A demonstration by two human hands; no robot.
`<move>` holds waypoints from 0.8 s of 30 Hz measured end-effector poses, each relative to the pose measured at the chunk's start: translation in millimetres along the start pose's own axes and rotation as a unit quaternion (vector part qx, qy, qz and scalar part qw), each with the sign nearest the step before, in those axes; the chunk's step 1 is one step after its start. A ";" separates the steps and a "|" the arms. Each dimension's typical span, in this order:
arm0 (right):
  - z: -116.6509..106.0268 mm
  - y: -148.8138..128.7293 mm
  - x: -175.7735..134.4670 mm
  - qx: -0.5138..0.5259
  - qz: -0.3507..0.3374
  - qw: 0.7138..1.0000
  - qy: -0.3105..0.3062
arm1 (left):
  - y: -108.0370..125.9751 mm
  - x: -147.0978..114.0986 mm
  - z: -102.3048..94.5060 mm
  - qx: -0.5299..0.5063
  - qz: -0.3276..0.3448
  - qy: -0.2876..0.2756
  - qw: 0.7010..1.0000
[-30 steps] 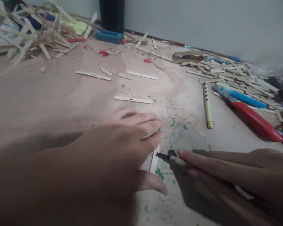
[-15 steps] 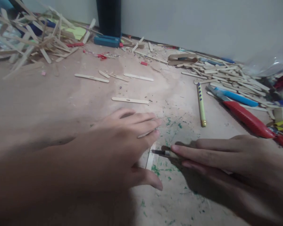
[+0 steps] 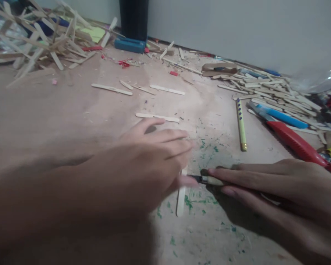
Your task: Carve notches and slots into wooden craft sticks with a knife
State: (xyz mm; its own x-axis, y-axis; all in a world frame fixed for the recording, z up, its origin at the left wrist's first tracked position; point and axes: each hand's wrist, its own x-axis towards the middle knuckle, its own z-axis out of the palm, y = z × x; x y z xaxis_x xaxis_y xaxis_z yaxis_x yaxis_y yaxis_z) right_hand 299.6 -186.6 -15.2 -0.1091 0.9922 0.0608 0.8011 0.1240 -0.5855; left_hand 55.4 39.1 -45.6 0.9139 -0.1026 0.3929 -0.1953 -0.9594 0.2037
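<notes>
A pale wooden craft stick lies on the table, its far part hidden under my left hand. That hand is spread over the stick, fingers stretched out and slightly blurred, with the thumb across it close to the blade. My right hand is closed around a small carving tool with a pale wooden handle and metal collar. The tool's dark blade points left at the stick. My left thumb hides the blade's tip, so I cannot tell whether it touches the wood. Just beyond my left fingers lies another craft stick.
A yellow pencil, a red-handled tool and a blue-handled cutter lie at the right. A heap of craft sticks stands behind them. Another pile fills the back left. Green shavings dot the tabletop.
My left thumb has moved up and inward to the blade, uncovering the near end of the craft stick. The right hand keeps its grip on the carving tool. The whole view has shifted slightly.
</notes>
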 end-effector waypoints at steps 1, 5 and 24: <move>0.0 0.9 -0.1 0.001 0.002 1.000 -0.002 | -3.2 -0.4 -1.1 -0.014 -0.005 0.010 1.000; -2.9 2.5 -0.2 -0.010 0.005 1.000 -0.001 | -15.0 0.2 -5.2 -0.050 0.036 -0.003 0.998; -23.4 -2.5 -11.7 -0.055 0.066 0.996 0.007 | -2.6 5.7 -11.1 -0.097 0.019 -0.057 0.993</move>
State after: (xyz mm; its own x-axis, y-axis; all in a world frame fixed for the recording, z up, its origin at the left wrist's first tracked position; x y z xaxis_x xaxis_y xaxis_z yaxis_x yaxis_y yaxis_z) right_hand 312.6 -198.2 4.5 0.0083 1.0000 0.0007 0.8673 -0.0069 -0.4978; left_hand 57.3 43.9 -33.9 0.9365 -0.1778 0.3022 -0.2856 -0.8867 0.3635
